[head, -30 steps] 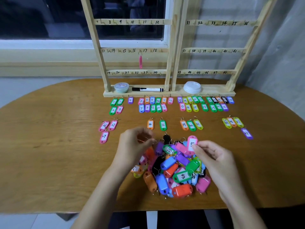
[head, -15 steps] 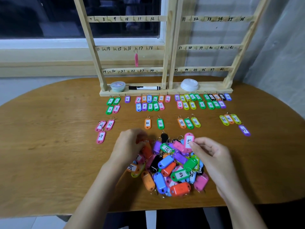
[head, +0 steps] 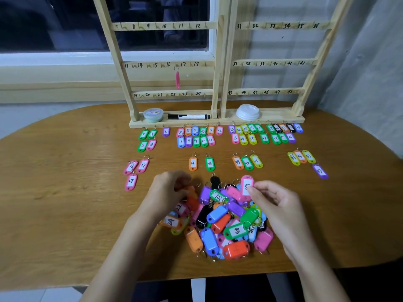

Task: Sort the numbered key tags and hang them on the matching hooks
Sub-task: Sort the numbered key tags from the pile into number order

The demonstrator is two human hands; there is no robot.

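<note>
A heap of coloured key tags (head: 226, 223) lies on the wooden table (head: 65, 192) in front of me. My right hand (head: 277, 205) pinches a pink tag marked 5 (head: 246, 185) at the heap's far right edge. My left hand (head: 168, 192) is curled over the heap's left side, its fingers on an orange tag (head: 192, 194). Sorted tags lie in numbered rows (head: 196, 136) ahead of the heap. Two wooden hook racks (head: 168, 64) stand at the back; one pink tag (head: 177, 79) hangs near hook 17.
On the rack base rest a small round tub (head: 153, 114), a black marker (head: 188, 116) and a white lid (head: 248, 111). A window is behind the left rack, a grey curtain at the right. Bare table stretches to the left and right of the heap.
My left hand has dropped from above the heap onto its left side. My right hand keeps the pink tag 5 at about the same place.
</note>
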